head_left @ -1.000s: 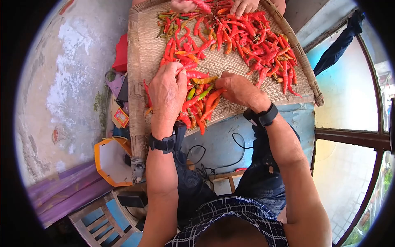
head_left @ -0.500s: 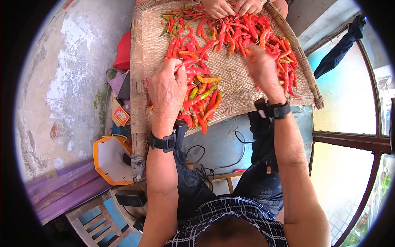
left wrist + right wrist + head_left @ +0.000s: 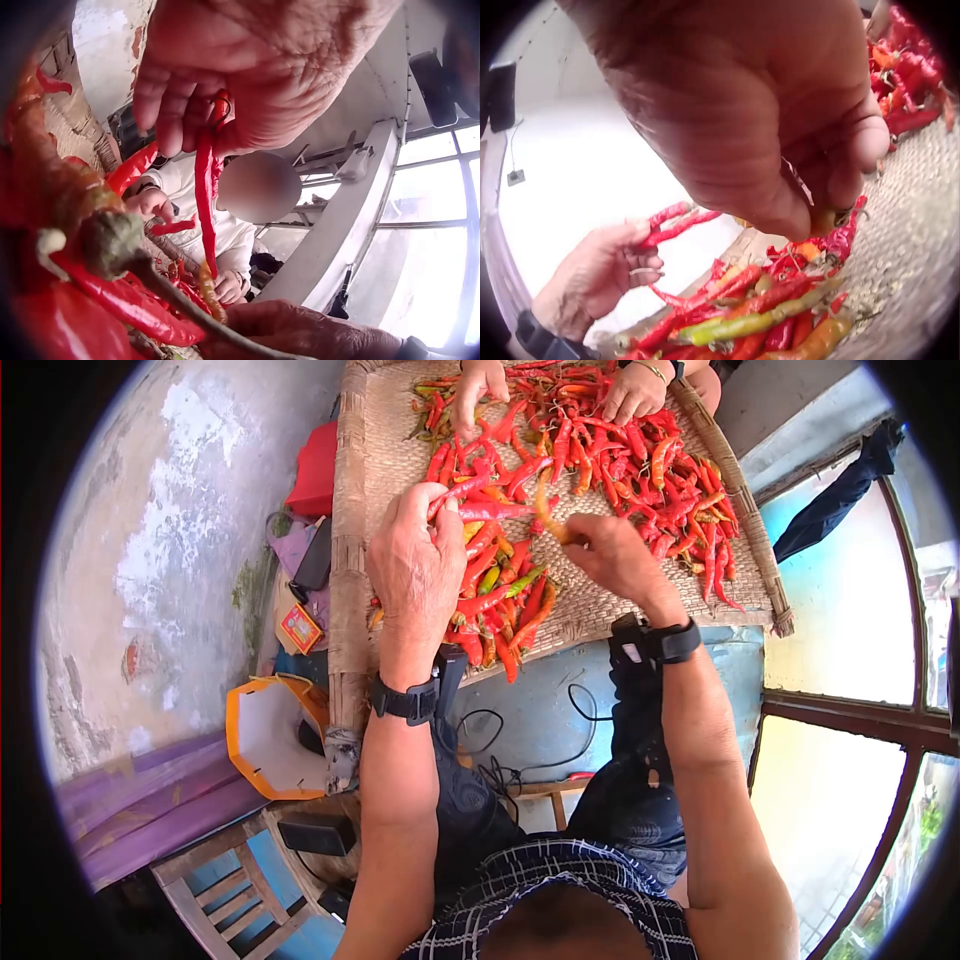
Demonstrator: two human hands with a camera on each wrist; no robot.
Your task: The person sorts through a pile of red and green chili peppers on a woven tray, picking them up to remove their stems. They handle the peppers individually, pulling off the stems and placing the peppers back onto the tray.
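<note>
My left hand (image 3: 415, 555) pinches red chili peppers (image 3: 204, 195) between thumb and fingers, over the left side of the woven tray (image 3: 585, 605). To its right, my right hand (image 3: 620, 560) pinches a yellow-orange chili (image 3: 548, 505) by one end, raised between the two piles. Below the hands lies a near pile of mixed red, orange and green chilies (image 3: 500, 605). In the right wrist view a green-yellow chili (image 3: 735, 328) lies on top of that pile, and two red chilies (image 3: 682, 227) stick out from my left fingers.
A larger heap of red chilies (image 3: 650, 470) covers the tray's far right. Another person's hands (image 3: 635, 392) work at the far edge. Left of the tray are an orange-rimmed container (image 3: 275, 735) and a wooden chair (image 3: 225, 895); a window (image 3: 840, 600) stands at right.
My right hand went from the near pile to the right heap, then came back left with the yellow-orange chili. My left hand kept its hold. The other person's hands moved apart.
</note>
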